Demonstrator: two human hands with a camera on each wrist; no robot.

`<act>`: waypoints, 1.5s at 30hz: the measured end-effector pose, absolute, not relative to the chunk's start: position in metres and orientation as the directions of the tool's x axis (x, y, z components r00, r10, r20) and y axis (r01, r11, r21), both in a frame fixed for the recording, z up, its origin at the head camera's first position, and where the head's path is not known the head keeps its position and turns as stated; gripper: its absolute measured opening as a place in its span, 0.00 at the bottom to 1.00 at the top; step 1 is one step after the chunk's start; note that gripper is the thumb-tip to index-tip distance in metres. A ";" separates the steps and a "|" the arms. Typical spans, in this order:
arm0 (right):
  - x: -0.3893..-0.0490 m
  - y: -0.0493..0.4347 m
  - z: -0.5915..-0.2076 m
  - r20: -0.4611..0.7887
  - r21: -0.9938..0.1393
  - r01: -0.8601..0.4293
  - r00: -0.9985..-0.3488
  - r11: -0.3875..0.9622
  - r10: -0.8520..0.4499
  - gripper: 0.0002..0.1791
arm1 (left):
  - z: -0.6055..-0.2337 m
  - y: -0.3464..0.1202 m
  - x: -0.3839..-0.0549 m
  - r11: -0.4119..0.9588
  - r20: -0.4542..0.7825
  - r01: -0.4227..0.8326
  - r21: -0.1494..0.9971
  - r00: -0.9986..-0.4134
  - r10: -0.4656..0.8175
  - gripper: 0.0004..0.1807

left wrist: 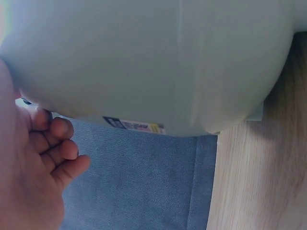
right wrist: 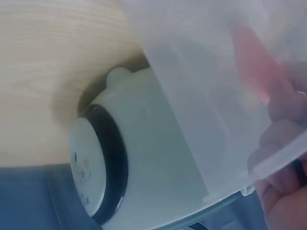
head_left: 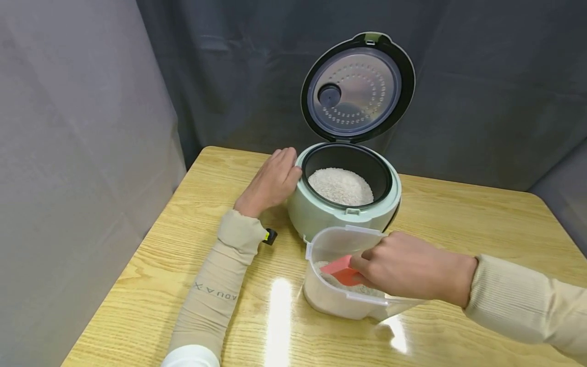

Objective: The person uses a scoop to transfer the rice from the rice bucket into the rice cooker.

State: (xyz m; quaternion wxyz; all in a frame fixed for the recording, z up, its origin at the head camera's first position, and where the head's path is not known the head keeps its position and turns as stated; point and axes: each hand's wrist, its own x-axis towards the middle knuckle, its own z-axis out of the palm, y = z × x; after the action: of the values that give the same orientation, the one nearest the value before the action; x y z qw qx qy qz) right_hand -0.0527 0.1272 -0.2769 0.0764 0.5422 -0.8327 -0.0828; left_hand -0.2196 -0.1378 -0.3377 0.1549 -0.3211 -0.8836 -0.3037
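A pale green rice cooker (head_left: 316,214) stands with its lid (head_left: 357,92) raised, and white rice (head_left: 341,186) lies in its dark inner pot (head_left: 380,176). My left hand (head_left: 274,178) rests against the cooker's left side near the rim, its fingers (left wrist: 60,143) loosely bent in the left wrist view. In front of the cooker is a clear plastic bin (head_left: 330,300) with rice in it. My right hand (head_left: 408,265) grips a red scoop (head_left: 341,270) inside this bin. The right wrist view shows the scoop (right wrist: 256,62) through the bin's cloudy wall (right wrist: 196,110).
A small black object with a yellow mark (head_left: 269,236) is by the left cuff. The wooden table (head_left: 183,229) ends at a dark cloth backdrop (head_left: 238,76), with a grey cloth wall (head_left: 82,153) on the left. The open lid stands up at the back.
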 end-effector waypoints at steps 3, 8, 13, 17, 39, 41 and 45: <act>-0.055 0.127 -0.279 0.057 0.255 -0.901 -0.348 0.351 -0.936 0.15 | -0.337 -0.138 -0.219 0.614 0.461 0.655 0.441 -0.752 0.471 0.09; -0.057 0.128 -0.283 0.043 0.346 -0.876 -0.343 0.336 -0.938 0.13 | -0.338 -0.138 -0.220 0.616 0.457 0.652 0.443 -0.755 0.470 0.10; -0.055 0.128 -0.288 -0.003 0.405 -0.851 -0.367 0.335 -0.930 0.06 | -0.338 -0.138 -0.221 0.612 0.462 0.657 0.441 -0.750 0.473 0.10; -0.053 0.127 -0.294 -0.045 0.416 -0.844 -0.391 0.338 -0.919 0.07 | -0.338 -0.138 -0.221 0.613 0.460 0.658 0.438 -0.750 0.476 0.09; -0.060 0.119 -0.289 -0.300 -0.152 -0.768 -0.564 0.622 -0.769 0.23 | -0.338 -0.138 -0.220 0.617 0.445 0.646 0.450 -0.761 0.472 0.09; -0.061 0.117 -0.288 -0.341 -0.241 -0.704 -0.583 0.668 -0.737 0.24 | -0.338 -0.138 -0.220 0.618 0.444 0.646 0.448 -0.761 0.473 0.09; -0.064 0.114 -0.285 -0.439 -0.339 -0.544 -0.631 0.768 -0.640 0.24 | -0.338 -0.138 -0.219 0.619 0.444 0.646 0.446 -0.760 0.474 0.09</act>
State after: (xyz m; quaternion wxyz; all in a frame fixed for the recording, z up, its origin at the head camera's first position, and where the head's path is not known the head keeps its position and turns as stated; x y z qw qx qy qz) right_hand -0.0638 0.1140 -0.2851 -0.2762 0.3293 -0.8987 0.0874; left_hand -0.2192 -0.1380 -0.3375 0.1428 -0.3154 -0.8884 -0.3015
